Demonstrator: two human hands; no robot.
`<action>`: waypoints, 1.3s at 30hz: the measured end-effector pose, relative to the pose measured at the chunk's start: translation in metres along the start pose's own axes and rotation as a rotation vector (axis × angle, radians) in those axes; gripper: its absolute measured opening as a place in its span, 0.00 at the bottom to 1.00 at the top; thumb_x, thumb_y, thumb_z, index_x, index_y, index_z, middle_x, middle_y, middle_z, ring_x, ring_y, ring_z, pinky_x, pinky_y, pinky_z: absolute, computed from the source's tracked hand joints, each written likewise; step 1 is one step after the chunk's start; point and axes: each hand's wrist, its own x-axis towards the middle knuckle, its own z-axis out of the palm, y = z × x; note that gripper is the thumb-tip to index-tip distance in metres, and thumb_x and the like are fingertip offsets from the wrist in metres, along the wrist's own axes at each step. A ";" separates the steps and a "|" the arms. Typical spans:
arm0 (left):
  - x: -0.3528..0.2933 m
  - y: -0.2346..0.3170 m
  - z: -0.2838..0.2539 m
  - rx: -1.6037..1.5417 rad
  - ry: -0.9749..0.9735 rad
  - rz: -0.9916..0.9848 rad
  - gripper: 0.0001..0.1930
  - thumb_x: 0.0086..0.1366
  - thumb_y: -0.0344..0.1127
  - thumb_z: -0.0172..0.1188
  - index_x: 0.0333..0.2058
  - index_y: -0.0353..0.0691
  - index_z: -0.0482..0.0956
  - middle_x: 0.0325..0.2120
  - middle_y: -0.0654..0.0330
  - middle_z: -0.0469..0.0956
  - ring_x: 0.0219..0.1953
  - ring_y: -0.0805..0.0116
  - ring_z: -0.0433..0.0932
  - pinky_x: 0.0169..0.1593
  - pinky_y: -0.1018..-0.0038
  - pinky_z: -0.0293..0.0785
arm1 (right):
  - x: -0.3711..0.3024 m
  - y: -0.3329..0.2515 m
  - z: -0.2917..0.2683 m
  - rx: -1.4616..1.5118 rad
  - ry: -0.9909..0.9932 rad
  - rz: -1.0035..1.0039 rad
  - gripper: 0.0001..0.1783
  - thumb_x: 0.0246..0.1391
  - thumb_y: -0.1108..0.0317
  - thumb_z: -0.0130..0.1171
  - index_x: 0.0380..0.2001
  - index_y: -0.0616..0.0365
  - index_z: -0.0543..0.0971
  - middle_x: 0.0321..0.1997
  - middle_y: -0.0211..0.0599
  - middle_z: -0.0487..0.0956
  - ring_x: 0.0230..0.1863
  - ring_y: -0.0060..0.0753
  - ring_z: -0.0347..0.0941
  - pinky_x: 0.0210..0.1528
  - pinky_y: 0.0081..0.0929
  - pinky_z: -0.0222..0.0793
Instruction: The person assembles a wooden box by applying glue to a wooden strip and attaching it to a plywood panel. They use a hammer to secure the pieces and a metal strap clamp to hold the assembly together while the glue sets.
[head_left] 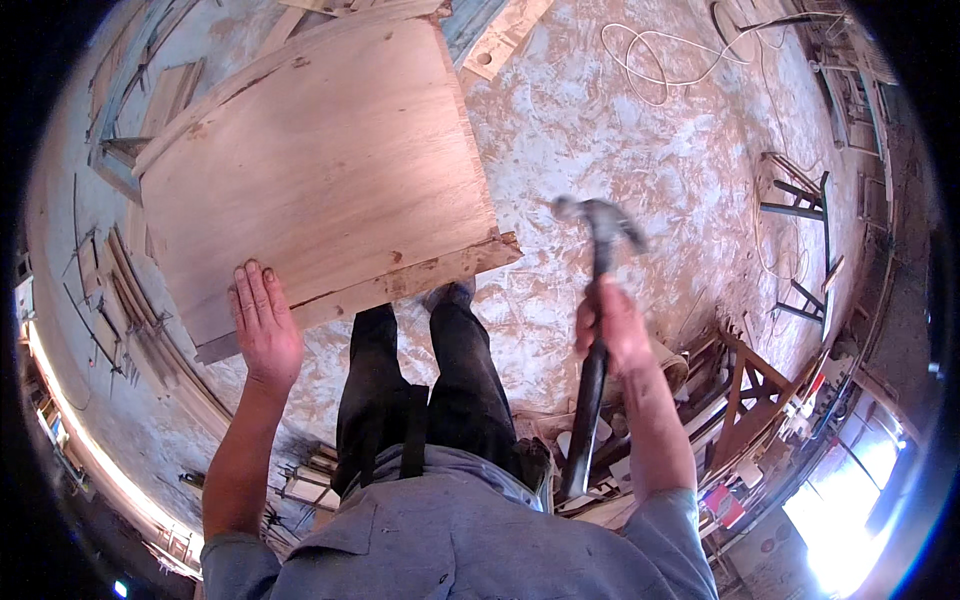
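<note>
A large plywood panel (330,170) spans the upper left, with a narrow wooden strip (400,280) along its near edge. My left hand (266,320) rests on the panel near its left front corner, fingers stretched flat over the strip and sheet. Right of the panel, my right hand (618,325) is closed around the dark handle of a claw hammer (604,232). The hammer is raised, its metal head pointing away from me and slightly blurred. No contact shows between the hammer and the wood.
Long wooden strips (150,320) lie at the left. A pale cable (660,75) coils on the stained floor at the far right. A black metal frame (815,235) is at the right. Below it, a wooden frame (750,390) stands among piled scraps. My legs are just before the panel.
</note>
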 end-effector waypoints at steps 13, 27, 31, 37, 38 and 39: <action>0.004 0.004 -0.005 0.060 -0.048 -0.010 0.25 0.60 0.27 0.48 0.57 0.25 0.63 0.61 0.38 0.60 0.63 0.41 0.60 0.64 0.52 0.58 | -0.058 0.024 0.006 -0.400 -0.065 -0.662 0.10 0.55 0.72 0.59 0.40 0.60 0.72 0.25 0.27 0.75 0.25 0.18 0.69 0.28 0.18 0.67; -0.002 0.002 0.003 0.068 -0.085 -0.011 0.30 0.55 0.32 0.51 0.58 0.27 0.64 0.63 0.41 0.59 0.65 0.44 0.58 0.67 0.54 0.53 | -0.031 0.014 0.130 -1.678 -0.598 -0.941 0.14 0.51 0.55 0.58 0.36 0.50 0.72 0.25 0.38 0.76 0.30 0.46 0.77 0.29 0.42 0.74; 0.003 0.002 -0.004 0.021 -0.040 -0.008 0.27 0.57 0.34 0.49 0.55 0.28 0.68 0.62 0.41 0.61 0.64 0.44 0.60 0.66 0.53 0.54 | -0.020 0.000 0.153 -1.701 -0.563 -1.119 0.17 0.48 0.52 0.61 0.35 0.50 0.72 0.23 0.37 0.75 0.27 0.45 0.77 0.27 0.40 0.73; 0.003 0.000 -0.015 -0.019 -0.022 -0.013 0.27 0.57 0.36 0.50 0.54 0.30 0.70 0.60 0.41 0.63 0.63 0.43 0.62 0.64 0.52 0.59 | -0.024 0.003 0.165 -1.796 -0.568 -1.042 0.17 0.48 0.50 0.61 0.35 0.47 0.72 0.23 0.36 0.75 0.28 0.44 0.77 0.27 0.42 0.73; 0.003 0.000 -0.013 -0.007 0.002 -0.020 0.26 0.57 0.37 0.50 0.54 0.31 0.71 0.60 0.42 0.64 0.62 0.44 0.63 0.63 0.52 0.60 | -0.024 0.004 0.166 -1.816 -0.532 -1.045 0.17 0.48 0.50 0.61 0.36 0.46 0.72 0.23 0.36 0.75 0.28 0.44 0.77 0.27 0.42 0.73; 0.002 -0.001 -0.009 0.011 0.021 -0.024 0.26 0.57 0.37 0.50 0.54 0.32 0.71 0.59 0.42 0.65 0.62 0.44 0.64 0.62 0.52 0.61 | -0.025 0.007 0.170 -1.826 -0.502 -1.053 0.17 0.48 0.50 0.60 0.36 0.46 0.72 0.24 0.36 0.75 0.28 0.45 0.77 0.27 0.42 0.73</action>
